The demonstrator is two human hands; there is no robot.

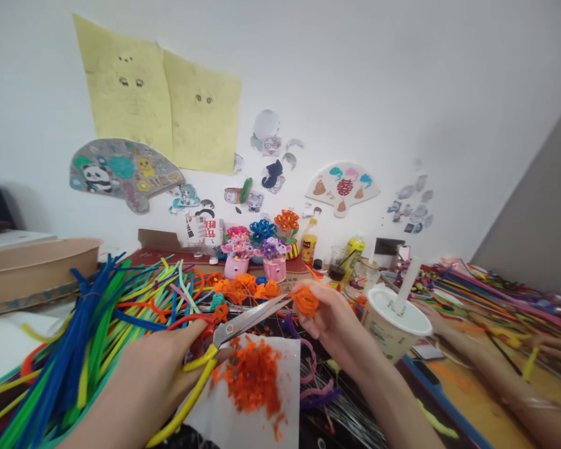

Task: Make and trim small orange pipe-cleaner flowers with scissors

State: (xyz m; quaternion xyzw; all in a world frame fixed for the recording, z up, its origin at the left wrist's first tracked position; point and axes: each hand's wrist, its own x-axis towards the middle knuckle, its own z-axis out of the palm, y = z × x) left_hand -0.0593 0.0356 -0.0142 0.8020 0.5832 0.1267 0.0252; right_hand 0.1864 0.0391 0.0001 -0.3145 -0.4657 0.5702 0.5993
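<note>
My left hand grips a pair of scissors with red and yellow handles. Their blades reach up to the right, tips touching or close beside an orange pipe-cleaner flower. That flower is pinched in the fingers of my right hand. Below the blades, a heap of orange fuzz clippings lies on a white sheet of paper. Several more orange pipe-cleaner pieces sit just behind the blades.
Bundled pipe cleaners spread across the left. A lidded cup with a straw stands close to my right forearm. Finished flower pots and a juice bottle line the back. A co-worker's arms rest at right.
</note>
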